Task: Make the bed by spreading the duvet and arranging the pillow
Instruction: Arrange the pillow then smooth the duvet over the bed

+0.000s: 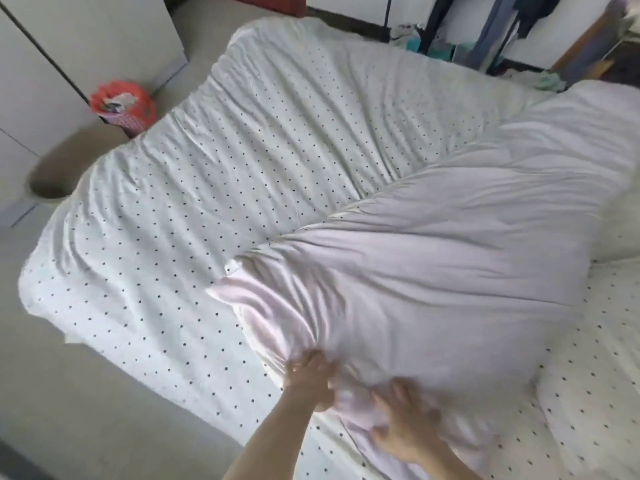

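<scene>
Both hands at near edge of bed, low centre of view. Left hand [311,377]: fingers curled shut into a bunch of the duvet [433,271], cloth gathered in the fist. Right hand [407,422]: fingers spread, palm flat on the duvet's near end; blurred, so cannot tell whether it pinches cloth or only presses.

Duvet: plain pale lilac, thick, heaped in a diagonal band from the hands up to the far right. Deep folds fan out from the left fist. One corner points left, small white tag beside it.

Sheet [180,188]: white with dark dots, wrinkled, bare over the left and far half of the bed, also showing at near right. Its left edge is rounded and drops to open grey floor [86,393]. Far left, red bin [123,107] stands just beside the bed edge, next to white cabinets [69,46]. Far right, hanging clothes [502,29] near the bed.
</scene>
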`<state>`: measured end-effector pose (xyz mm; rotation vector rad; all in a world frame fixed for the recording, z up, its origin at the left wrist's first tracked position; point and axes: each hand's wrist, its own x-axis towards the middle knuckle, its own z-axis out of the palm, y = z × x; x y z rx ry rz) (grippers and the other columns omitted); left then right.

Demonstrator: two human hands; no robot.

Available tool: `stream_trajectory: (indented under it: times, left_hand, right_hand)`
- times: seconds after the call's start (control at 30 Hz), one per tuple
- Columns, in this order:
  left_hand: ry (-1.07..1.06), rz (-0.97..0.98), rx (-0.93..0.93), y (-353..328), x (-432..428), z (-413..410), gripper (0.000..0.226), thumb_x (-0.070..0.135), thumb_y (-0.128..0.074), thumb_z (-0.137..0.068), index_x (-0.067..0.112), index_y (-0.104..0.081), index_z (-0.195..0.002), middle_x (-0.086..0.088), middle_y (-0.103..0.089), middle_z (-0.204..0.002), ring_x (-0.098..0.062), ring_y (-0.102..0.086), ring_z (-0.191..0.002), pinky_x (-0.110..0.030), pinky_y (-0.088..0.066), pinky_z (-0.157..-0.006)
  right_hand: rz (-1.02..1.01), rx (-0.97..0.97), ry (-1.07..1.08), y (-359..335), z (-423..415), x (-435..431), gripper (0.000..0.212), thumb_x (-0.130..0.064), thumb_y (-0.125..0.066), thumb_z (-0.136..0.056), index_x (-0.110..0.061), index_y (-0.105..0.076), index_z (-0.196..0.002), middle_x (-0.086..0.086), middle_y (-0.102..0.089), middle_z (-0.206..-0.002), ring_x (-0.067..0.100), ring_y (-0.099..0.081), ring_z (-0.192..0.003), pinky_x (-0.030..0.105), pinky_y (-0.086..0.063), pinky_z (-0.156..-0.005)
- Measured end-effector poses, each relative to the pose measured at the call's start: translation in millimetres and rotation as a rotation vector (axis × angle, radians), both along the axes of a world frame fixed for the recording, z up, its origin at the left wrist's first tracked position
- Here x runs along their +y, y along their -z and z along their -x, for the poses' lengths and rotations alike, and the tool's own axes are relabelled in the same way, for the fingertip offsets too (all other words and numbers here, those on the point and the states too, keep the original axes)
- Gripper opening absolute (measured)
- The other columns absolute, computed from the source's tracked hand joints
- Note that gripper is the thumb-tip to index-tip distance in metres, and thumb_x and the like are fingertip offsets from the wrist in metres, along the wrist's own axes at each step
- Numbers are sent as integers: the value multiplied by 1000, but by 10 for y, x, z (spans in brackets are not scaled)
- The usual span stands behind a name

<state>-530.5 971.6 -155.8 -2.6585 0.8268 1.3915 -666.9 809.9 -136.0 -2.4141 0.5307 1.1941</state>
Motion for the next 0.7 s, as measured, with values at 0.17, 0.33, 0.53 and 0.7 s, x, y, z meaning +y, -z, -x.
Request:
stream_trajectory:
  times: [0.17, 0.33, 0.53, 0.7]
  left_hand:
    - [-74, -144, -38, -180, -784, 301, 59, 25, -47, -93, 21, -28, -149, -8, -21, -156, -32, -20, -143, -54, -23, -113]
    - [55, 159, -21, -530, -2206, 742, 51, 23, -40, -97, 22, -34, -148, -1, -36, -148, -23, -39, -134, -40, -37, -105]
    - [153, 407, -31, -721, -4192, 1494, 46, 25, -41, -98, 28, -39, -144, 12, -34, -151, -16, -41, -133, -37, -40, -104]
    - [160, 384, -25, -257, -5529, 2010, 45, 30, -44, -96, 30, -41, -141, 14, -30, -152, -11, -39, -133, -36, -40, -105]
  right_hand:
    - [-29, -150, 204, -220, 311, -597, 70, -65, -29, -82, -41, -37, -147, -4, -17, -163, 16, -16, -150, 32, -22, -116]
    - [60, -350, 488, -606, 667, -1942, 52, -41, -52, -97, -27, -41, -146, -6, -39, -154, 16, -34, -141, 31, -31, -112]
    - [121, -492, 907, -684, 1679, -3769, 58, -40, -56, -96, -19, -39, -147, 1, -45, -150, 22, -40, -139, 35, -34, -109]
    - [98, -471, 1280, -191, 2747, -5016, 68, -46, -60, -93, -15, -35, -148, 8, -41, -152, 27, -42, -137, 38, -37, -107]
